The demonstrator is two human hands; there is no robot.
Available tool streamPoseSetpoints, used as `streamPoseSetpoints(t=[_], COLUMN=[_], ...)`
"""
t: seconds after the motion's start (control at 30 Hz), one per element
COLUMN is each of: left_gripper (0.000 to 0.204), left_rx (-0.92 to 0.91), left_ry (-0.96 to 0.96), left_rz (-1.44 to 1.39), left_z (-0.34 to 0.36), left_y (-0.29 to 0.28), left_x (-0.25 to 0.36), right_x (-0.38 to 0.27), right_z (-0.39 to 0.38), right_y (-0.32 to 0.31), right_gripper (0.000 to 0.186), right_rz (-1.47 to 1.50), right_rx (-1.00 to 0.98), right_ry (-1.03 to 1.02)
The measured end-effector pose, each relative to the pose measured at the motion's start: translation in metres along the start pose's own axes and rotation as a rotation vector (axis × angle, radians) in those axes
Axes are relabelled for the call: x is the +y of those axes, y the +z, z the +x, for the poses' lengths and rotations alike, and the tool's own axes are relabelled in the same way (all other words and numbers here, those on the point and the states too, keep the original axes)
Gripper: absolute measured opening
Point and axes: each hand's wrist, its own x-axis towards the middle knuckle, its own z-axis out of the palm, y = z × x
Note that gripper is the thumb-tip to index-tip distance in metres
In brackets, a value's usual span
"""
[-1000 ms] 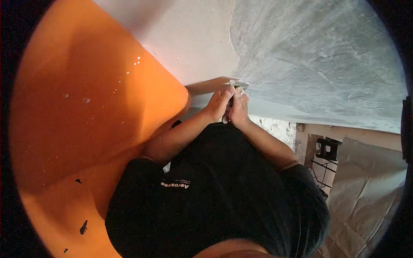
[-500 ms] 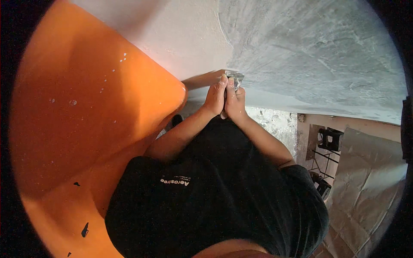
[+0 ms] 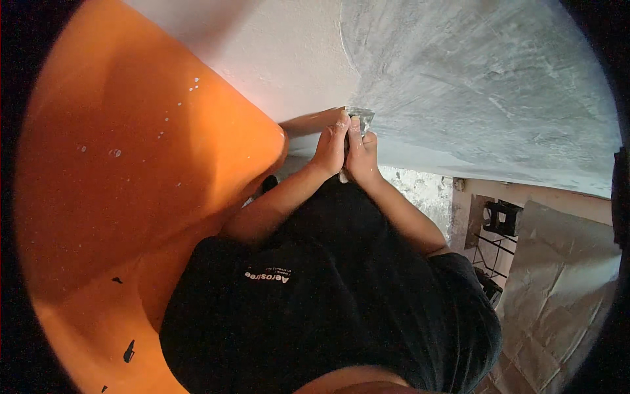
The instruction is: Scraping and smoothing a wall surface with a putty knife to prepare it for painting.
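A: What are the hands doing?
B: They sit side by side just above the middle of the frame, the left hand [image 3: 330, 151] and the right hand [image 3: 361, 156] both wrapped around one tool, thumbs pointing up along it.
A: What sort of tool?
B: A scraper [image 3: 365, 117], I'd say, though the fingers hide most of its handle. The flat metal blade shows just above the thumbs, and the light handle end pokes out below the palms.
A: And next to it?
B: A black shirt [image 3: 328, 262] fills the lower middle. Above the blade, pale wall [image 3: 289, 65] at the upper centre meets a rough grey patch [image 3: 472, 79] that spreads over the upper right.
A: Farther out?
B: An orange surface [image 3: 111, 190] takes up the whole left side, with white specks in its upper part and dark marks lower down. At right, below the grey patch, there's a mottled white area [image 3: 419, 194], then a black plastic object [image 3: 503, 218], and a creased grey-brown sheet [image 3: 558, 282] at the lower right.
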Motion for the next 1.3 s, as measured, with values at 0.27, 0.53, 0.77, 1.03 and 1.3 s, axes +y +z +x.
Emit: streamPoseSetpoints(t=[0.27,0.53,0.77,1.03,1.3], left_gripper=[0.043,0.041,0.037,0.034,0.034], left_rx=[0.118,0.196,0.14,0.174,0.212], left_ry=[0.013,0.07,0.069,0.114,0.101], left_rz=[-0.057,0.031,0.0,-0.041,0.009], left_z=[-0.005,-0.007,-0.009,-0.011,-0.01], left_y=[0.01,0.014,0.021,0.024,0.029], left_x=[0.018,0.039,0.063,0.068,0.082], right_x=[0.002,-0.018,-0.042,-0.05,-0.049], right_z=[0.001,0.0,-0.005,-0.007,-0.002], right_y=[0.005,0.007,0.008,0.009,0.013], right_gripper=[0.049,0.048,0.048,0.047,0.044], right_rz=[0.018,0.05,0.086,0.043,0.108], right_rx=[0.035,-0.014,-0.027,-0.013,-0.001], right_ry=[-0.046,-0.031,0.031,-0.004,-0.073])
